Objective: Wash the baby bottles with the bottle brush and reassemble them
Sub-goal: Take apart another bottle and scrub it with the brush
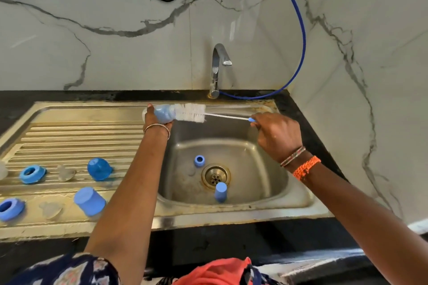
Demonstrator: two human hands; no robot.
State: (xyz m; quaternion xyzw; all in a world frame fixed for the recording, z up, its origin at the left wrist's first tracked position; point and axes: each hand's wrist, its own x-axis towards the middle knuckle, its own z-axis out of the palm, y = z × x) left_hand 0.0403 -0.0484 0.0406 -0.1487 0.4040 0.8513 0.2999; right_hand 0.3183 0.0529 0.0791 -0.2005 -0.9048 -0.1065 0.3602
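My left hand point(154, 122) grips a blue baby bottle point(163, 113), held on its side over the back edge of the sink. My right hand point(276, 136) pinches the thin handle of the bottle brush point(192, 112). The brush's white bristles sit at the bottle's mouth, partly inside it. On the draining board lie two blue screw rings point(32, 173) point(10, 208), two clear teats point(66, 172) point(51, 209), a blue dome cap point(99, 168) and a blue cap point(89, 201). A blue ring point(199, 160) and another blue cap point(220, 192) lie in the basin near the drain point(215, 176).
The steel sink basin point(261, 169) is set in a black counter, with the ribbed draining board point(76, 139) to its left. A chrome tap point(218, 67) stands behind the basin and no water runs from it. A blue hose point(298, 30) loops up the marble wall.
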